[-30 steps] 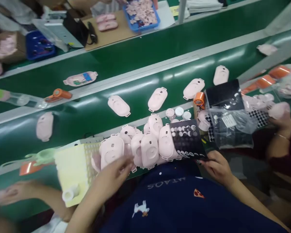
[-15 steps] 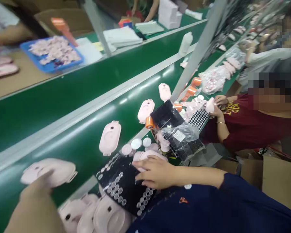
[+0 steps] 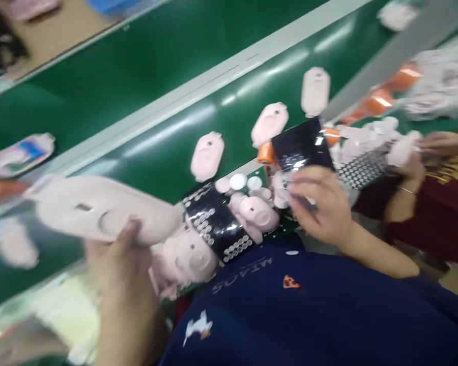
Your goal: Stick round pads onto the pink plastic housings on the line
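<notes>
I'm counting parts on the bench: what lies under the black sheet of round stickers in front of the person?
The black sticker sheet rests across a heap of pink shells, with more shells at its right edge. What lies beneath its middle is covered.

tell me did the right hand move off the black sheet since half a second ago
Yes. The right hand has left the black sheet with round stickers and now sits further right, beside the pile of pink shells, below the other black sheet.
</notes>
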Demonstrator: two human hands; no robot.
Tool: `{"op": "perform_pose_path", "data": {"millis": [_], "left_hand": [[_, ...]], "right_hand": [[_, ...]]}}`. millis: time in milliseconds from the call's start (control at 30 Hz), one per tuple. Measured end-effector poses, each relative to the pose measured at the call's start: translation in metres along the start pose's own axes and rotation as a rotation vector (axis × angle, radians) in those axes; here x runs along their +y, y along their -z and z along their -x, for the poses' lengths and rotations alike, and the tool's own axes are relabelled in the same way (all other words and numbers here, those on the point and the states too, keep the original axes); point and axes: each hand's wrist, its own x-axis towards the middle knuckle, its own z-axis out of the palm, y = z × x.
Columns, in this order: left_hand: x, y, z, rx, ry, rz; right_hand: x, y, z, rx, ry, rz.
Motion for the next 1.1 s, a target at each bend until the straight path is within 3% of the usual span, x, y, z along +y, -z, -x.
{"op": "perform_pose_path", "data": {"millis": [67,133,233,333,500,567,667,833,967,1100], "left_hand": [[-0.011,0.007,0.015,0.136,0.073,0.038],[-0.026,0.024,0.027,0.133,0.167,0.040],[-0.050,0.060,0.046,0.078,0.260,-0.025],[-0.074,0.093,0.062,0.100,0.276,-0.115],[-0.101,0.136,0.074,0.117,0.200,-0.214],[-0.108,0.148,0.076,0.071,0.183,-0.292],[-0.119,0.157,0.075,-0.063,0.119,-0.493],[-0.127,0.151,0.084,-0.380,-0.116,-0.834],[-0.112,0.157,0.086,-0.590,-0.144,-1.029],[-0.072,0.167,0.068,-0.752,-0.159,-0.999]], "right_hand": [[-0.007,-0.046,0.003,-0.337,0.051,-0.219],[-0.009,-0.101,0.014,-0.600,-0.085,-0.258],[-0.009,-0.168,0.036,-0.663,-0.299,-0.148],[-0.008,-0.195,0.046,-0.599,-0.353,-0.114],[-0.005,-0.189,0.040,-0.387,-0.392,-0.175],[-0.004,-0.185,0.041,-0.333,-0.396,-0.134],[-0.009,-0.181,0.051,-0.281,-0.436,-0.059],[-0.038,-0.180,0.073,-0.185,-0.455,0.008],[-0.066,-0.169,0.074,-0.149,-0.327,0.020],[-0.099,-0.155,0.065,-0.096,-0.143,0.001]]}}
